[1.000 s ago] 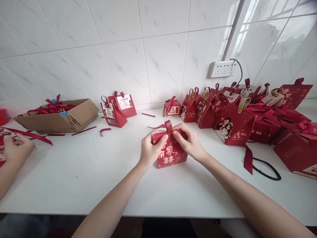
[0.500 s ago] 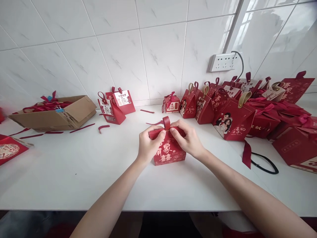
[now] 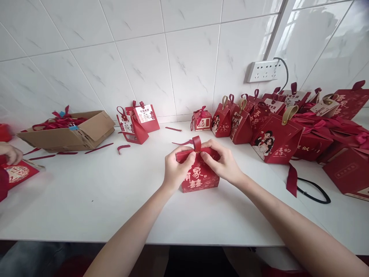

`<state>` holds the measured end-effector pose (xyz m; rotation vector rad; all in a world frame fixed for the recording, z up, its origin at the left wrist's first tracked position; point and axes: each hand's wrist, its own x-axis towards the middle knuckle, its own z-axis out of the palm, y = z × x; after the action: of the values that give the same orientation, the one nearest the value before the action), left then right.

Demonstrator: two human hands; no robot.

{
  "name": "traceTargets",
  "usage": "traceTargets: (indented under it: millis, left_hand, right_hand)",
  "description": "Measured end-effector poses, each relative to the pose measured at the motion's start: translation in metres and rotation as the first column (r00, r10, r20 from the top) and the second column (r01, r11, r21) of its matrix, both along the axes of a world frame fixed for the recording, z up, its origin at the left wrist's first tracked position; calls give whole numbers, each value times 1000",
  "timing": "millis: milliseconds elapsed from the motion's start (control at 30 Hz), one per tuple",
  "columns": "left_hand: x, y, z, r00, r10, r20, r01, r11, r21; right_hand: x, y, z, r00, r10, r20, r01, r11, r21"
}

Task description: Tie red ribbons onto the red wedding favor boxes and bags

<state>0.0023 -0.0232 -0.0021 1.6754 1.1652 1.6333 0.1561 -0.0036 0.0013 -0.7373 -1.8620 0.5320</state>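
Head view: our left hand (image 3: 178, 168) and right hand (image 3: 223, 162) pinch the top of the red box (image 3: 204, 182) either side of its loop (image 3: 196, 143); it stands on the table (image 3: 115, 207), below our grip. Unlike half a second ago, a co-worker's hand (image 3: 12, 153) shows at far left.

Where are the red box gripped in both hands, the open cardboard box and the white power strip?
Red box (image 3: 201, 177), head view: printed front panel.
Open cardboard box (image 3: 55, 141), head view: outer front wall.
White power strip (image 3: 263, 72), head view: socketed face.
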Motion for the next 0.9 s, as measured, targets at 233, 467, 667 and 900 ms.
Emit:
traceTargets:
  millis: [233, 467, 667, 900]
  left_hand:
    - [1, 0, 0, 1000, 3, 2, -3, 1000, -10]
    - [1, -1, 0, 1000, 5, -25, -5, 1000, -5]
    - [-1, -2, 3, 995, 11, -96, -10, 1000, 17]
    - [-2, -3, 3, 997, -36, -71, 36, 999, -4]
  right_hand:
    - [-1, -2, 2, 999, -35, -3, 35, 998, -46]
    - [1, -2, 10, 1000, -29, 4, 29, 992, -121]
    - [4, -2, 11, 1000, -12, 7, 12, 995, -98]
    - [2, -3, 8, 1000, -22, -22, 20, 995, -96]
